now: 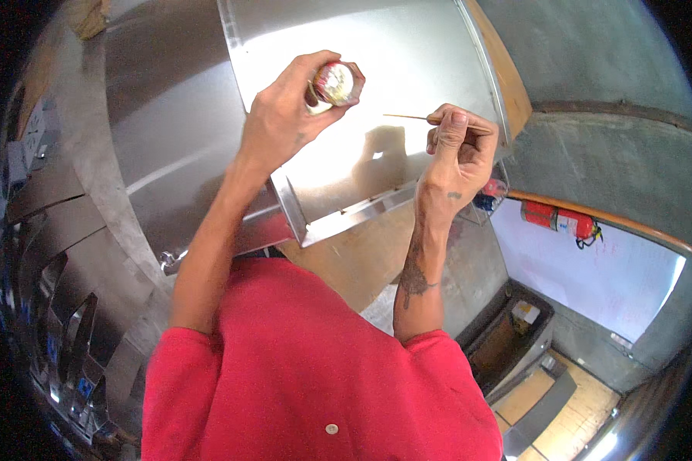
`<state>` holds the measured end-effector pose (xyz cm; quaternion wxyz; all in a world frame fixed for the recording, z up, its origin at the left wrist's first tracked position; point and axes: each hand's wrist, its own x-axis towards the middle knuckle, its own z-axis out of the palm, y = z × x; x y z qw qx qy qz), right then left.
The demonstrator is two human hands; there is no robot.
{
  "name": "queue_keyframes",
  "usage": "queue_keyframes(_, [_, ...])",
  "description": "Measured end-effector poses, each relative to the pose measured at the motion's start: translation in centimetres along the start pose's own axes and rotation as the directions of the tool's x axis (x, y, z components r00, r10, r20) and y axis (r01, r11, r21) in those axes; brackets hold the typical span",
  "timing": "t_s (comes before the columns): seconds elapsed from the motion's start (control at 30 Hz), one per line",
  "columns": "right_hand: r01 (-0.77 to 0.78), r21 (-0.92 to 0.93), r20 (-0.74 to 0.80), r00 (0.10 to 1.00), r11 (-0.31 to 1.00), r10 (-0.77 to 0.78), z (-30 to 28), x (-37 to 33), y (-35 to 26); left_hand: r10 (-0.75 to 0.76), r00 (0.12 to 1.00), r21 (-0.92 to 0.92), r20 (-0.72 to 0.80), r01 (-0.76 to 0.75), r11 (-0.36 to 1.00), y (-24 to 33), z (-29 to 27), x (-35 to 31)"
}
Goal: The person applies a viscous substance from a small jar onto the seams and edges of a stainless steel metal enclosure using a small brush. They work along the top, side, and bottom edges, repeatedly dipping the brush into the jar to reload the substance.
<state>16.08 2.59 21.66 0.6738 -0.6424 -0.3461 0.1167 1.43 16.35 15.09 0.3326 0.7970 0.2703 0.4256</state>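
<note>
My left hand (pixel 283 115) is wrapped around a small round container (pixel 335 81) with a whitish, smeared-looking top and red on its side. It is held above a shiny metal sheet surface (pixel 307 184). To its right, my right hand (pixel 463 146) pinches a thin brown stick (pixel 404 117) between thumb and fingers. The stick's narrow tip points left toward the container, apart from it. Whether it is a fine brush or a plain stick cannot be made out. My right hand's shadow falls on the bright metal below.
A darker metal panel (pixel 169 100) lies to the left. Along the right wall are a red fire extinguisher (pixel 560 220) and a white board (pixel 592 265). A dark open bin (pixel 507 338) stands at lower right. Dark stacked parts (pixel 61 323) line the lower left.
</note>
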Motion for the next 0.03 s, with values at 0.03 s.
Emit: queue_keyframes(0.03, [-0.027,0.036,0.020,0.999,0.999,0.026,-1.23,0.00,0.91,-0.006,1.000,0.016,0.016,0.006,1.000,-0.17,-0.07,-0.12])
